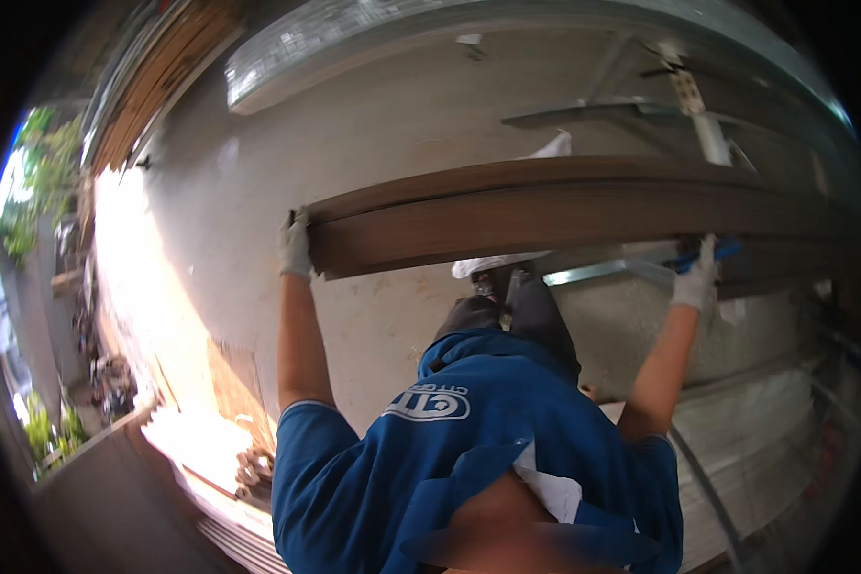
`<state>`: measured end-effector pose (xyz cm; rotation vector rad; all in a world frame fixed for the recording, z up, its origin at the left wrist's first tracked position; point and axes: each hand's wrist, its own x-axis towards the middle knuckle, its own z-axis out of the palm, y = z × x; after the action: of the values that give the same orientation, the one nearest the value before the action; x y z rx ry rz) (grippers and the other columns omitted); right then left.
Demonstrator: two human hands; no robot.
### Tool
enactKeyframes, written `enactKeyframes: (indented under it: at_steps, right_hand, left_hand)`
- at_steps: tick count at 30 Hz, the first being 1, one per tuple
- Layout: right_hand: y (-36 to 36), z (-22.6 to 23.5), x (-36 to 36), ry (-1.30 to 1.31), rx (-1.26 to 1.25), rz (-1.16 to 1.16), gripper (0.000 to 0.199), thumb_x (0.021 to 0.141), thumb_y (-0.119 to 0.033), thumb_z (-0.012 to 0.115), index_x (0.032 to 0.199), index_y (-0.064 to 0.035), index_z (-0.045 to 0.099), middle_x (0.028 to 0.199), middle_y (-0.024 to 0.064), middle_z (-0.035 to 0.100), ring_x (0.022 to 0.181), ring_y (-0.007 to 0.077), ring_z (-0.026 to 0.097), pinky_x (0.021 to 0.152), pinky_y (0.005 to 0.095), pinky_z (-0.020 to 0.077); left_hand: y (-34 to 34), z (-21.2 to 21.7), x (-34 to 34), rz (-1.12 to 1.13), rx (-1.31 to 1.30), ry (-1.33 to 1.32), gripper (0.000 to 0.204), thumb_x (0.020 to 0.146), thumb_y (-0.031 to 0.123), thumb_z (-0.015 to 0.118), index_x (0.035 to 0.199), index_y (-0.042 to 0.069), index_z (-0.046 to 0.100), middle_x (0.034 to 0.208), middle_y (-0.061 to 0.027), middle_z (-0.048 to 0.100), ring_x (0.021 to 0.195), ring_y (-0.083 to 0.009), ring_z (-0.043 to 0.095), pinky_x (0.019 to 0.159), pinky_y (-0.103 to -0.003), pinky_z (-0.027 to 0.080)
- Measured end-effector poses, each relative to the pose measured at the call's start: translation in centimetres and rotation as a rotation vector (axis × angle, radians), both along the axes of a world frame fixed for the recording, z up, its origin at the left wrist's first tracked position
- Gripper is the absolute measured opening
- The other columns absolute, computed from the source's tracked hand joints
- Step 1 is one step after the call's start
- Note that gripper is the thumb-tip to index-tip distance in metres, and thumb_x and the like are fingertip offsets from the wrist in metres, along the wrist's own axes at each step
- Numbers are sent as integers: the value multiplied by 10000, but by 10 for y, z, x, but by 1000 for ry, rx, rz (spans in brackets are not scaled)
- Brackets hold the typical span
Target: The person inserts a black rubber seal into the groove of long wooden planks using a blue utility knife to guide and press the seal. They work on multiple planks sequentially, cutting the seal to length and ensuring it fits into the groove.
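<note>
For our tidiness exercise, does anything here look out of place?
Possibly: a small white scrap lies on the bare floor, beyond the brown boards, looking like stray litter; what it is, I cannot tell.

Green foliage [53, 172], seemingly plastic-wrapped bundle [301, 59]

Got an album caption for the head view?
Long brown boards, gloved left hand gripping one end, right hand at their edge.

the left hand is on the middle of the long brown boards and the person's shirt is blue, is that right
Not quite: the left hand isn't on the middle. The head view shows it at the left end of the long brown boards. The shirt is blue, as you say.
</note>
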<state>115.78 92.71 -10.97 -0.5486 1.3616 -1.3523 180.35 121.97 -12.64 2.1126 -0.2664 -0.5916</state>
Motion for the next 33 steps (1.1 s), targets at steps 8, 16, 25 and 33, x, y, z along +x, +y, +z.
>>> enactKeyframes:
  at_steps: [8, 16, 25, 33]
  right_hand:
    - [-3, -18, -4, 161, -79, -85, 388, 994, -429, 697, 1180, -93, 648, 959, -11, 705, 765, 122, 691, 673, 278, 558]
    - [0, -6, 6, -42, 72, -43, 331, 996, -423, 692, 1153, -137, 635, 927, 13, 713, 737, 133, 701, 628, 270, 580]
    - [-7, 10, 10, -80, 177, -104, 275, 1027, -371, 663, 1136, -122, 624, 861, 2, 678, 708, 110, 682, 607, 284, 573]
    - [-5, 20, 14, 90, 83, -84, 448, 1020, -488, 631, 1137, -55, 630, 871, -7, 586, 714, 112, 565, 635, 293, 494]
  left_hand:
    - [-3, 12, -5, -225, 367, -425, 594, 1044, 499, 545, 1294, -25, 670, 1223, -251, 709, 1096, -376, 680, 959, -459, 519]
    - [-21, 39, -11, -200, 563, -277, 697, 1005, 601, 516, 1251, -21, 713, 1228, -278, 703, 1105, -421, 683, 947, -487, 526]
    - [-9, 15, 10, 96, 226, -1, 565, 1000, 513, 628, 1214, 2, 738, 1143, -155, 718, 973, -258, 683, 861, -400, 563]
    - [-5, 60, 14, 130, 84, 70, 699, 926, 661, 665, 1003, -31, 716, 1025, -147, 659, 933, -288, 620, 856, -428, 534]
